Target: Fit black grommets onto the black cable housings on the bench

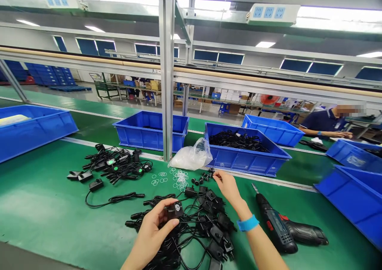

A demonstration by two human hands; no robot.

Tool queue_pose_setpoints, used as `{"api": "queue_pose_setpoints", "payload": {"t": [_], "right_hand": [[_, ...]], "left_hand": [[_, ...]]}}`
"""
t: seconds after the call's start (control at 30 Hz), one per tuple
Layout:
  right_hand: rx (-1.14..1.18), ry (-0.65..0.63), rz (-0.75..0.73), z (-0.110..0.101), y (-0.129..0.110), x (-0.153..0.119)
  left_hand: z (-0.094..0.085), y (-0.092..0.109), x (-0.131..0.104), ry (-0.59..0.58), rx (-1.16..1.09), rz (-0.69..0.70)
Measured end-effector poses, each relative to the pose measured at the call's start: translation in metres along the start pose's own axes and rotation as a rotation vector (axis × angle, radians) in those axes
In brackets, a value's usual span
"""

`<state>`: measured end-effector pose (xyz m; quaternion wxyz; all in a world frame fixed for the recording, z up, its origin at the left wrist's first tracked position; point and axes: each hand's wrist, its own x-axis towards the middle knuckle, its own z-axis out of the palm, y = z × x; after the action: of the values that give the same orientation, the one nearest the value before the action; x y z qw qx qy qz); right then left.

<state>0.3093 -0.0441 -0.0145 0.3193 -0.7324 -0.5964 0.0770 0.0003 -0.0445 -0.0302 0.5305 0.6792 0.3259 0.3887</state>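
My left hand (156,226) grips a black power adapter (175,209) whose round white-marked face is turned up. Beneath it lies a heap of black adapters and cables (209,218). My right hand (225,184), with a blue wristband, has its fingertips pinched at a group of small black round parts (201,179); whatever is between the fingertips is too small to make out. Thin clear rings (180,179) are scattered left of those parts, in front of a clear plastic bag (192,156). A second pile of adapters with cables (116,162) rests at the left.
A black cordless screwdriver (277,222) lies right of my right arm. Blue bins (247,160) line the bench's back, one full of black cables, beside a metal post (167,83). More bins (355,202) stand at the right. Another person (319,121) sits at the far right.
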Motion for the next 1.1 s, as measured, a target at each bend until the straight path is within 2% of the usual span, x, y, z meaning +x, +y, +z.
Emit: {"api": "queue_pose_setpoints", "payload": {"t": [0.17, 0.3, 0.47, 0.73, 0.93, 1.0, 1.1], "right_hand": [[0.317, -0.048, -0.19, -0.017, -0.067, -0.06], [0.483, -0.01, -0.407, -0.02, -0.096, -0.094], [0.388, 0.089, -0.577, -0.015, -0.098, -0.1], [0.298, 0.083, -0.613, -0.007, -0.096, -0.105], [-0.039, 0.193, -0.615, -0.001, -0.097, -0.105], [-0.063, 0.175, -0.607, -0.004, -0.098, -0.104], [0.013, 0.076, -0.586, -0.007, -0.1, -0.105]], "left_hand": [[0.01, 0.014, -0.007, 0.009, 0.209, 0.139], [0.015, 0.018, -0.01, 0.023, 0.27, 0.216], [0.017, 0.017, -0.013, 0.027, 0.307, 0.257], [0.018, 0.013, -0.016, 0.049, 0.356, 0.312], [0.022, 0.012, -0.016, 0.052, 0.37, 0.371], [0.022, 0.013, -0.016, 0.055, 0.374, 0.372], [0.022, 0.013, -0.018, 0.059, 0.385, 0.365]]}}
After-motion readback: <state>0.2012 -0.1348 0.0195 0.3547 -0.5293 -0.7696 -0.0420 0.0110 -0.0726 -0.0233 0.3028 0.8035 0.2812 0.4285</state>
